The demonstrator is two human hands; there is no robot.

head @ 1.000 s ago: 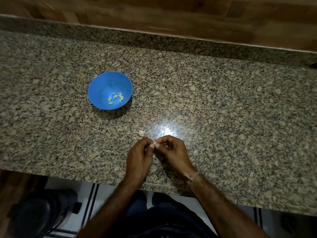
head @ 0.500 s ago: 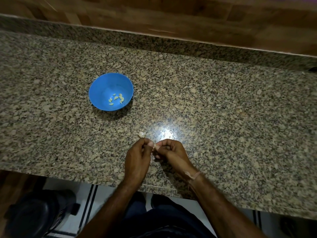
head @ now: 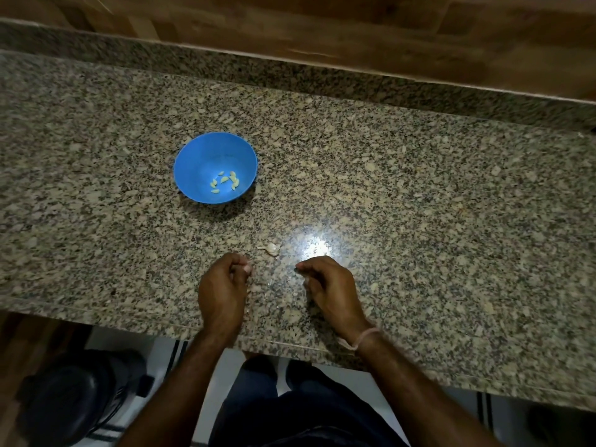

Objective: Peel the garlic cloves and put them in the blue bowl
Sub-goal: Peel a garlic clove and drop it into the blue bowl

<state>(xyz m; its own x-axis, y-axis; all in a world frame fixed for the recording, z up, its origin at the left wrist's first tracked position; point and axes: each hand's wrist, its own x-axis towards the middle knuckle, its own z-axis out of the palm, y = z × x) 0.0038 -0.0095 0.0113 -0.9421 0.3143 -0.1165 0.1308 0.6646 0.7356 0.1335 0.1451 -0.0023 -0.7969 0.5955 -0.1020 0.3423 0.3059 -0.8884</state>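
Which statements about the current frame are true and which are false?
1. The round blue plastic bowl holds several peeled garlic cloves. True.
2. The two hands touch each other. False: the left hand and right hand are apart.
3. A small pale garlic clove lies on the speckled granite countertop. True.
4. That clove lies left of the bowl. False: it lies right of it, nearer the hands.
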